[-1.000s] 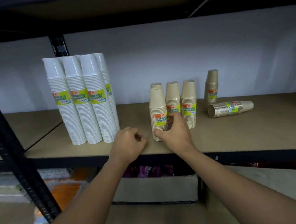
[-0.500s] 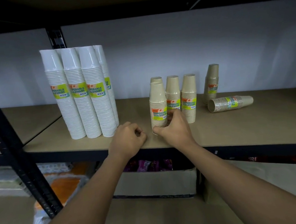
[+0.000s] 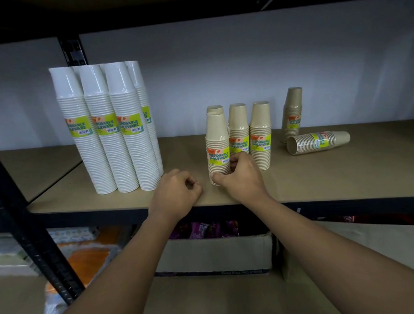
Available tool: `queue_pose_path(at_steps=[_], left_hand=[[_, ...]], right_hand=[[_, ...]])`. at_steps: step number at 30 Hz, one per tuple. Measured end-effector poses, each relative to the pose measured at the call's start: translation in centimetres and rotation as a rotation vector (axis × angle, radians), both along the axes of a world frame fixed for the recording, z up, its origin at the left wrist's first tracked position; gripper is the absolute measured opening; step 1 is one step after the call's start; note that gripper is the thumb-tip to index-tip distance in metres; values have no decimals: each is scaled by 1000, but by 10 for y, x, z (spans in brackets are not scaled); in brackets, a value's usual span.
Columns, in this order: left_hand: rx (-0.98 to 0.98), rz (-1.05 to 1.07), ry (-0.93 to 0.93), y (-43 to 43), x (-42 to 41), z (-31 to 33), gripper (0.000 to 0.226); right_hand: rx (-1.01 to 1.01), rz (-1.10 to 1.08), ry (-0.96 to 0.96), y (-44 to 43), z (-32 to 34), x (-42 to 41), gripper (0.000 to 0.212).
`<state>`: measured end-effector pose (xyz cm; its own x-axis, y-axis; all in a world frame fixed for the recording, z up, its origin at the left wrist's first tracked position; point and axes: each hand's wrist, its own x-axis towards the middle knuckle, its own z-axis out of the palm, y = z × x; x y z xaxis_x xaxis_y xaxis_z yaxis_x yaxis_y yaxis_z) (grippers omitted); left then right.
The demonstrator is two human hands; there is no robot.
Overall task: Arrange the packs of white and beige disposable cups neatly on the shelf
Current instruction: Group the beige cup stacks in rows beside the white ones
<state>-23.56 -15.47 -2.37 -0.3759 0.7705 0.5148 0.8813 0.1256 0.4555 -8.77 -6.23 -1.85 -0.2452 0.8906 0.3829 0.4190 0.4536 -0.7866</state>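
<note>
Head view: a tan board shelf (image 3: 355, 172) on a black metal frame carries 2 groups of wrapped cup packs. At the left, the white packs (image 3: 111, 131) stand upright in a tight cluster, 3 across the front and at least 1 more behind; each is a tall tower of nested cups sitting rim-down, sealed in clear film with a lime-green label reading "DISPOSABLE TABLEWARE". In the middle stand the short beige packs, also rim-down with the same kind of label. The front beige pack (image 3: 217, 146) is nearest the shelf edge, another is directly behind it, and 2 more (image 3: 250, 137) stand side by side just to its right. Further right, 1 beige pack (image 3: 293, 114) stands near the white back wall (image 3: 242, 63), and just in front of it a beige pack (image 3: 318, 142) lies on its side, open rims facing left.

The right hand (image 3: 241, 178) is clamped on the base of the front beige pack, thumb on its left side and fingers curled round its right. The left hand (image 3: 176, 193) rests as a loose fist on the shelf's front edge between the white cluster and the beige packs, holding nothing. A cardboard box (image 3: 216, 253) sits on the level below.
</note>
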Motion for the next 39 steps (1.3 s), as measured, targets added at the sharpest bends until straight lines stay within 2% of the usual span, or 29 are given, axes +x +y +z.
queue_pose_path(at_steps=[14, 20, 24, 30, 39], left_hand=[[-22, 2, 10, -1, 1, 1, 15], [21, -45, 24, -13, 30, 7, 15], [82, -151, 37, -8, 78, 16, 13], [49, -277, 8, 32, 145, 25, 17], [-110, -275, 49, 97, 184, 25, 18]], right_hand=[[-19, 16, 49, -6, 4, 8, 66], [-96, -18, 150, -10, 12, 46, 34], [-147, -72, 223, -1, 17, 88, 21], [-245, -176, 253, 29, 23, 146, 21], [-476, -257, 391, 90, 38, 185, 24]])
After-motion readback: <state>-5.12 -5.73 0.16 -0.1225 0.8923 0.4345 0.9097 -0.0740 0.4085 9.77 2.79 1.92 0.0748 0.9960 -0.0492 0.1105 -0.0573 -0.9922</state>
